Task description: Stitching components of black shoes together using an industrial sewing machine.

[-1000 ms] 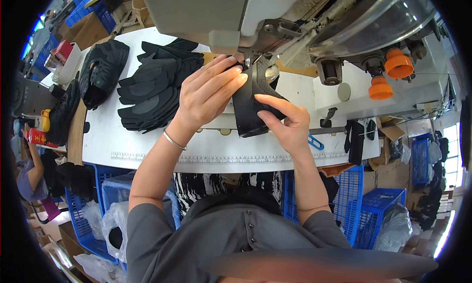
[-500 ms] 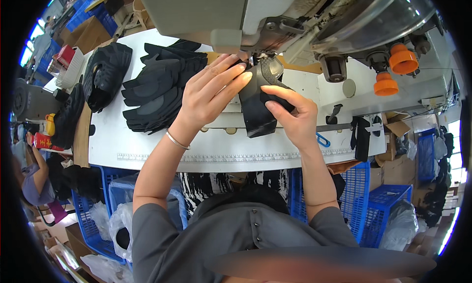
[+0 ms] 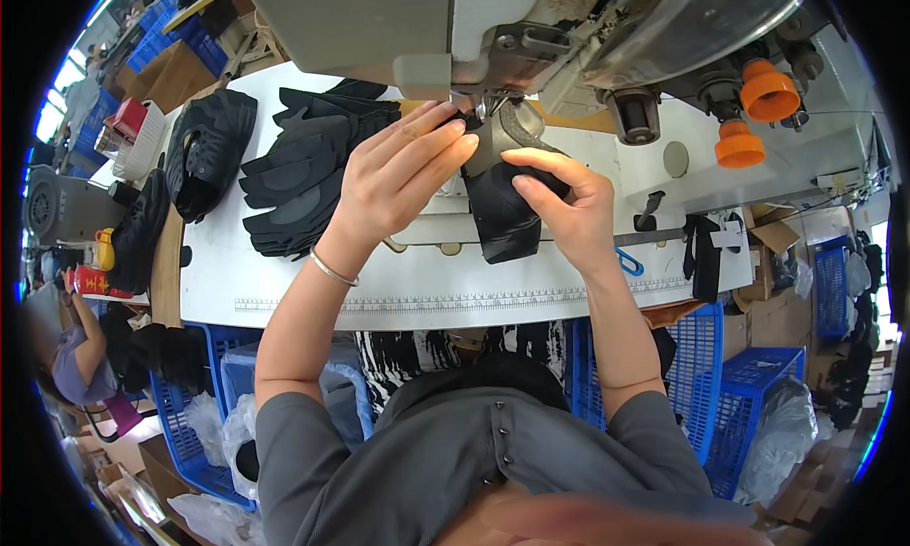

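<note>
A black shoe-upper piece (image 3: 507,228) lies under the needle area of an industrial sewing machine (image 3: 517,48), its loose end hanging toward me. My left hand (image 3: 384,186) rests at the piece's left side, fingers stretched out close together and fingertips near the presser foot (image 3: 490,105). My right hand (image 3: 576,209) pinches the piece's right edge between thumb and fingers, lifting a fold there. A grey curved strip (image 3: 523,134) shows along the piece near the foot. Left of my left hand, several black cut pieces (image 3: 299,191) are stacked in overlapping layers on the white table (image 3: 427,295).
Black shoes (image 3: 210,153) sit at the table's left end. A ruler strip (image 3: 455,302) runs along the front edge. At right are a blue clip-like tool (image 3: 628,262) and orange cups (image 3: 768,96). Blue crates (image 3: 697,375) stand below. Another person (image 3: 81,352) is at far left.
The view has shifted slightly. Both hands stay on the piece; its loose end looks a little more curled near my right hand, and the grey strip sits slightly differently under the foot.
</note>
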### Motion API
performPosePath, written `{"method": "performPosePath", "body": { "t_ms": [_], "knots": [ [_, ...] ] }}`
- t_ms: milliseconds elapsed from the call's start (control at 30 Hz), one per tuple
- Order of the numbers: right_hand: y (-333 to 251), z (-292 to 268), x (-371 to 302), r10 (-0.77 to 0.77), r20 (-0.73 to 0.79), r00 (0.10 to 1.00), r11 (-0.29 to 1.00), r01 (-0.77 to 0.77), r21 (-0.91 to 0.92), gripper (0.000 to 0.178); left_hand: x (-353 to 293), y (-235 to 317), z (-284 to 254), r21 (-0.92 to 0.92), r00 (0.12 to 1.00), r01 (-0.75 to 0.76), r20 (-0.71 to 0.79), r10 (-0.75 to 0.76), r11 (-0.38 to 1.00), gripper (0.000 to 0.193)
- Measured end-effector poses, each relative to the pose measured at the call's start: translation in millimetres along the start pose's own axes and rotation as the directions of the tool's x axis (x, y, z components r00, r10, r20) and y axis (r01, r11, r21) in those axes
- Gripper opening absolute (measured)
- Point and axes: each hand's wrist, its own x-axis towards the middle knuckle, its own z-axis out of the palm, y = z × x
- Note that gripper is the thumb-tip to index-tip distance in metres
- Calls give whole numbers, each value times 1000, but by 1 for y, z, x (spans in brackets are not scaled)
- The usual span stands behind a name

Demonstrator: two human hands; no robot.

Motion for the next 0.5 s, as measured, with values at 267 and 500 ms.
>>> {"method": "performPosePath", "body": {
  "t_ms": [267, 500],
  "knots": [
    [1, 0, 8, -1, -6, 1000, 1000, 1, 28, 23, 5, -4, -10, -43, 999, -4, 50, 6, 999, 27],
    [4, 0, 14, -14, -37, 999, 1000, 14, 5, 18, 8, -6, -14, -3, 995, -26, 91, 26, 1000, 28]
  ]
}}
